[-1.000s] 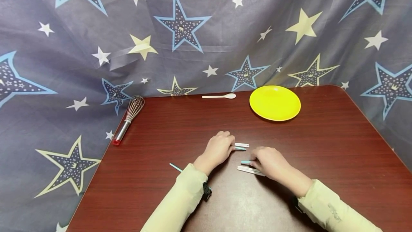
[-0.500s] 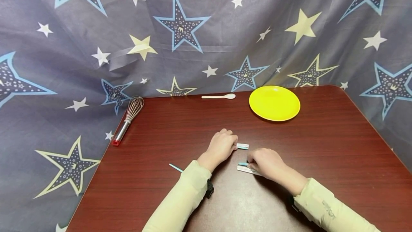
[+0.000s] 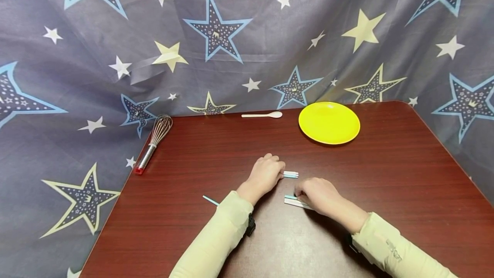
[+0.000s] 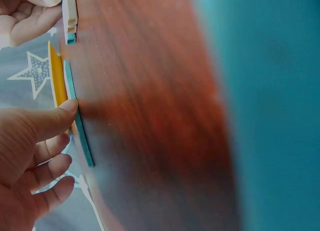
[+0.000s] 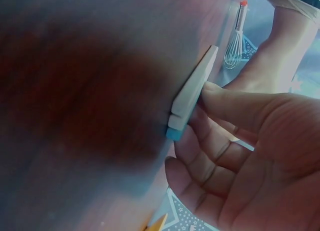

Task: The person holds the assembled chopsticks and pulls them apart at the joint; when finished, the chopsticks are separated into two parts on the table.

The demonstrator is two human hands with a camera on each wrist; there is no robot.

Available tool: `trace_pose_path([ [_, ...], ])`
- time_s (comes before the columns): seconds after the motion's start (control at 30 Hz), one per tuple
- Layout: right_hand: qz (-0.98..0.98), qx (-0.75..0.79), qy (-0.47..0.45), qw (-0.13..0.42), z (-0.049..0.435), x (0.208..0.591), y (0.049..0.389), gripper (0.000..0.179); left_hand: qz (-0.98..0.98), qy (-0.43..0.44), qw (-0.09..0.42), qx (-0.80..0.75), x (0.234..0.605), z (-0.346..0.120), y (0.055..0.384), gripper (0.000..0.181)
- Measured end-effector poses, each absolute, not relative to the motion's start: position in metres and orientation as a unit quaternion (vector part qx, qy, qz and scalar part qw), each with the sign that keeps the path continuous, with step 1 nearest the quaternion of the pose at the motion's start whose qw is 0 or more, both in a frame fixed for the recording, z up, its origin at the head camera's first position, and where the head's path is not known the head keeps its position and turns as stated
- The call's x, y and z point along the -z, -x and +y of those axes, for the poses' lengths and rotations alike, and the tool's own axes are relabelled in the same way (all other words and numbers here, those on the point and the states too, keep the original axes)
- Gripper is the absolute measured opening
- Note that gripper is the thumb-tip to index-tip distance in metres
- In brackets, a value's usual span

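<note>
My left hand [image 3: 265,175] pinches a thin light-blue stick [image 4: 82,128] between thumb and fingers, low over the table. In the head view this blue stick [image 3: 291,176] lies along white sticks [image 3: 291,173], their left parts hidden by the hand. To the right and nearer, my right hand [image 3: 320,195] holds another blue stick [image 5: 173,134], the thumb and curled fingers at its side. White sticks [image 5: 192,86] lie right against it, their ends nearly level. A further blue stick [image 3: 210,200] rests on the table, partly covered by the left sleeve.
The dark red table [image 3: 216,149] bears a whisk [image 3: 154,143] at its left edge, a white spoon [image 3: 262,115] at the back and a yellow plate [image 3: 329,123] at the back right. A starry cloth [image 3: 247,50] hangs behind.
Both blue sticks have come closer against their white sticks and more level with them. The left hand has shifted slightly right and away, the right hand slightly left.
</note>
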State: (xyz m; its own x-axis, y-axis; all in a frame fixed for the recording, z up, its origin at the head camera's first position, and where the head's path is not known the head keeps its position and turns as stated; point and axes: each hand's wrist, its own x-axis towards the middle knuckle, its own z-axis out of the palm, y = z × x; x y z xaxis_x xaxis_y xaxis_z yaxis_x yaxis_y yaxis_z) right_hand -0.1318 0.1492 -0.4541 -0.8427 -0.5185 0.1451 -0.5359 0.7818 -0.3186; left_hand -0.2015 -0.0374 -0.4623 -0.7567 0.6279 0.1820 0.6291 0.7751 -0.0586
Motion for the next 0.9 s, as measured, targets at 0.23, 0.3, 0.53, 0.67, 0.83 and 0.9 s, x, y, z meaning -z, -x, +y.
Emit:
trace_pose_path([
  [0.23, -0.939, -0.184, -0.289, 0.024, 0.149, 0.453, 0.131, 0.025, -0.938, 0.335, 0.095, 0.000, 0.465, -0.037, 0.204, 0.014],
  [0.3, -0.939, -0.184, -0.291, 0.027, 0.149, 0.453, 0.131, 0.025, -0.938, 0.333, 0.094, 0.001, 0.464, -0.037, 0.204, 0.014],
  [0.53, -0.938, -0.182, -0.293, 0.032, 0.149, 0.454, 0.132, 0.024, -0.940, 0.330, 0.089, 0.002, 0.464, -0.037, 0.205, 0.015],
  [0.67, -0.937, -0.186, -0.295, 0.031, 0.150, 0.454, 0.131, 0.023, -0.939, 0.329, 0.093, 0.016, 0.463, -0.041, 0.204, 0.017],
  [0.83, -0.937, -0.189, -0.290, 0.036, 0.153, 0.451, 0.131, 0.025, -0.943, 0.319, 0.087, 0.043, 0.457, -0.053, 0.201, 0.016],
  [0.9, -0.938, -0.189, -0.287, 0.040, 0.154, 0.450, 0.132, 0.024, -0.946, 0.312, 0.076, 0.053, 0.455, -0.060, 0.199, 0.015],
])
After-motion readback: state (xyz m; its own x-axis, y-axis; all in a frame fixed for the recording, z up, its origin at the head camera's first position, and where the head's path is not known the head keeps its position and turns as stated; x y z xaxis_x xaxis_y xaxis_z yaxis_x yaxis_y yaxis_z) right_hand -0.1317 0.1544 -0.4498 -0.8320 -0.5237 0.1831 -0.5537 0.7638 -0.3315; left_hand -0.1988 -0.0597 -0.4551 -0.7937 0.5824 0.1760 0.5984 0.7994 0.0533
